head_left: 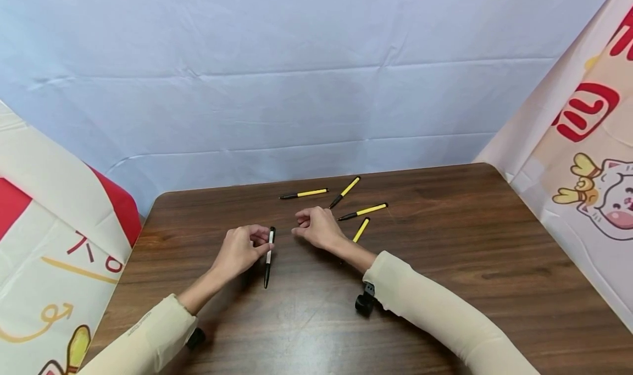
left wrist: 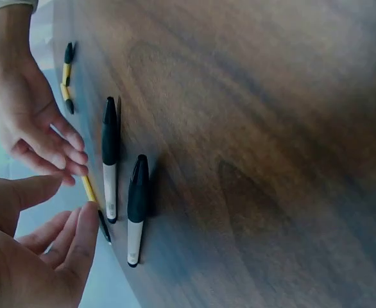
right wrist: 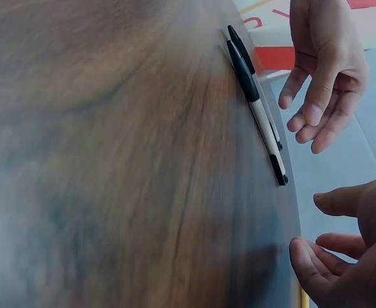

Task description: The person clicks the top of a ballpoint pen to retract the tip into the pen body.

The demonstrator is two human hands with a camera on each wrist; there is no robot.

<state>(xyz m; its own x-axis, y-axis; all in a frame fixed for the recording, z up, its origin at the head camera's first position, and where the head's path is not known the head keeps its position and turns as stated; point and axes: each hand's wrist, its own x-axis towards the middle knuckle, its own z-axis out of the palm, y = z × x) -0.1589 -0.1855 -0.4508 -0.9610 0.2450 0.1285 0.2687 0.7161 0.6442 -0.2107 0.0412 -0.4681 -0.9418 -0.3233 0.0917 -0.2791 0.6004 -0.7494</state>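
My left hand (head_left: 240, 249) hovers beside a white pen (head_left: 269, 256) with a black grip, its fingers loosely bent and holding nothing. The left wrist view shows two such pens lying side by side, one white pen (left wrist: 111, 160) and another white pen (left wrist: 136, 212), both apart from the fingers. Only one shows in the head view; the left hand may cover the other. Across a small gap, my right hand (head_left: 318, 229) is raised over the table with relaxed fingers and nothing between them. Close to it lie several yellow pens with black grips, among them a yellow pen (head_left: 362, 212).
The brown wooden table (head_left: 445, 243) has another yellow pen (head_left: 304, 194) and a slanted yellow pen (head_left: 345, 192) near its back edge. A pale cloth (head_left: 296, 89) hangs behind it. Printed sheets flank both sides, including a right sheet (head_left: 593, 160).
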